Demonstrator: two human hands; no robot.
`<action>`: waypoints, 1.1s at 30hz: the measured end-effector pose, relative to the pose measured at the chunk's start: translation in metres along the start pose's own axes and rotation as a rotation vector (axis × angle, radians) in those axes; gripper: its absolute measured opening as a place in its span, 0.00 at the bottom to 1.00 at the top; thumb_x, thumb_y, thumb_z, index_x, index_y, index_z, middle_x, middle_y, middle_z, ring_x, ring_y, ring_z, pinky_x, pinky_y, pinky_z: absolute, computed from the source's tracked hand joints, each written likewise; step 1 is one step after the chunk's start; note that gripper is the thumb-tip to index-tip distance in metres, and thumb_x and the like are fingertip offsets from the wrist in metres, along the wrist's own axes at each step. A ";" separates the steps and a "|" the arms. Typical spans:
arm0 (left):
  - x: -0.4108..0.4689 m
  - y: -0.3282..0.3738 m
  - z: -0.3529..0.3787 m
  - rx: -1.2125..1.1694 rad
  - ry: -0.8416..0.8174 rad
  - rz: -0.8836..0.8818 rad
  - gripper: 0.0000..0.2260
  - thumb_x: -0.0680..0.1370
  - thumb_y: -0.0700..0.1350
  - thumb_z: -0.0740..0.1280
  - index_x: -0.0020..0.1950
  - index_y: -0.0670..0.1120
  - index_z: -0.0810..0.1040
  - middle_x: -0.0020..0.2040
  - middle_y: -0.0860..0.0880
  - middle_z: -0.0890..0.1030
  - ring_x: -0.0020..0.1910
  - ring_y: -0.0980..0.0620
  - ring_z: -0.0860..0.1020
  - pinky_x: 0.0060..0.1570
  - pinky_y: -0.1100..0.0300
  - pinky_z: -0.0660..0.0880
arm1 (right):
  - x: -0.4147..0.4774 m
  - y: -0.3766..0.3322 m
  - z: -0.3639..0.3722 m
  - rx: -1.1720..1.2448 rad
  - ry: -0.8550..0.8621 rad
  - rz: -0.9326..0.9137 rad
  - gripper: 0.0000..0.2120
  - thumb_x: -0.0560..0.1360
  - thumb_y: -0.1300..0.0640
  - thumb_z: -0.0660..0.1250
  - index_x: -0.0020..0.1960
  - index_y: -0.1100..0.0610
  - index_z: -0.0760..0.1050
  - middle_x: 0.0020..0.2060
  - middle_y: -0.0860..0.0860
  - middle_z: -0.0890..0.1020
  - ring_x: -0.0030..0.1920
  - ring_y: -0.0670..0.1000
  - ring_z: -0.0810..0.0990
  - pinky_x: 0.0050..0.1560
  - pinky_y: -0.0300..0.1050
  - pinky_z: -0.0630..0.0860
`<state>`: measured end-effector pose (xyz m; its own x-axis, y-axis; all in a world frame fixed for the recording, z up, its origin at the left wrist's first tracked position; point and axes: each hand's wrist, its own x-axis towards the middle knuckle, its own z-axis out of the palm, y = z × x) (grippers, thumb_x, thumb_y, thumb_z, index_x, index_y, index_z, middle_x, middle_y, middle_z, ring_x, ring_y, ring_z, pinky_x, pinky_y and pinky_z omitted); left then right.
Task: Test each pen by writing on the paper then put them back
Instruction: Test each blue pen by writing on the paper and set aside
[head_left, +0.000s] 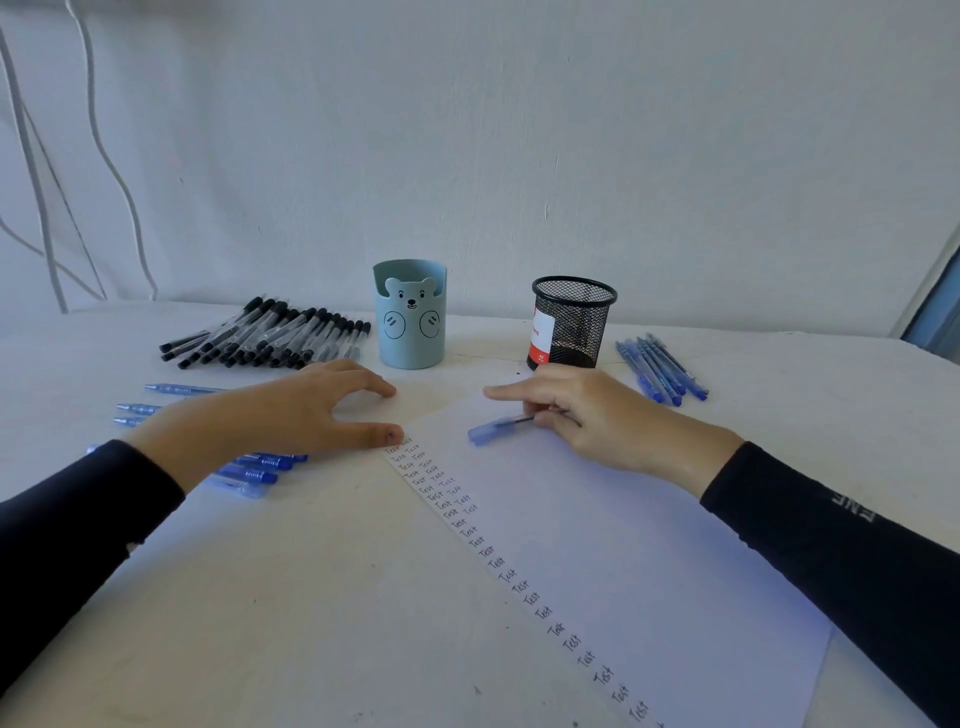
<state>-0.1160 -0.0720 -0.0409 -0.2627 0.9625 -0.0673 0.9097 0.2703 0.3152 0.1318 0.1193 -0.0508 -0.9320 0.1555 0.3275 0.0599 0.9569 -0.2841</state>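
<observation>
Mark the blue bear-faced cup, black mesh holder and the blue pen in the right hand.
Blue bear-faced cup (410, 340): head view, front wall.
Black mesh holder (579, 325): head view, mesh side.
Blue pen (485, 431): head view, capped end.

The sheet of paper (597, 519) is matt white and smooth where it shows. The table top (311, 597) is a matt off-white surface, lightly scuffed and speckled with small marks. The bear pen holder (410, 332) is smooth, matt light-blue plastic. The mesh pen cup (576, 322) is black wire mesh, apparently metal, with a slightly glossy red-and-white label (540, 335). The black-capped pens (275, 332) have clear, shiny plastic barrels. The blue pens on the right (660, 369) and the blue pens on the left (249, 470) are translucent blue plastic. The blue pen (498, 427) pinched in the right hand (597, 415) looks like the same plastic, though blurred. The right sleeve (831, 535) and left sleeve (62, 519) are dark, matt cloth. The wall (519, 156) is matt white with fine cracks.
</observation>
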 end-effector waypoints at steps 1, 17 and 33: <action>0.000 0.000 0.000 -0.002 -0.001 0.000 0.42 0.58 0.80 0.58 0.70 0.64 0.67 0.70 0.61 0.65 0.68 0.59 0.65 0.70 0.57 0.62 | 0.001 -0.003 0.004 -0.023 -0.021 -0.036 0.25 0.78 0.70 0.61 0.68 0.49 0.75 0.47 0.49 0.74 0.48 0.47 0.72 0.51 0.32 0.67; 0.002 -0.004 0.002 -0.007 0.017 0.011 0.42 0.58 0.80 0.58 0.69 0.64 0.68 0.68 0.63 0.65 0.68 0.60 0.64 0.70 0.58 0.63 | 0.003 -0.042 -0.052 1.424 0.063 0.561 0.14 0.74 0.48 0.50 0.41 0.56 0.68 0.32 0.50 0.61 0.31 0.51 0.56 0.34 0.46 0.54; 0.007 -0.009 0.006 -0.019 0.047 0.036 0.38 0.58 0.80 0.58 0.65 0.66 0.68 0.67 0.64 0.66 0.67 0.61 0.65 0.65 0.62 0.63 | 0.000 0.022 -0.069 1.196 0.663 0.888 0.10 0.80 0.65 0.53 0.42 0.58 0.68 0.33 0.51 0.69 0.27 0.49 0.67 0.27 0.39 0.64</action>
<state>-0.1238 -0.0679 -0.0496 -0.2452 0.9694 -0.0118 0.9126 0.2349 0.3345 0.1577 0.1570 0.0058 -0.4308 0.8977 -0.0924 -0.1264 -0.1614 -0.9788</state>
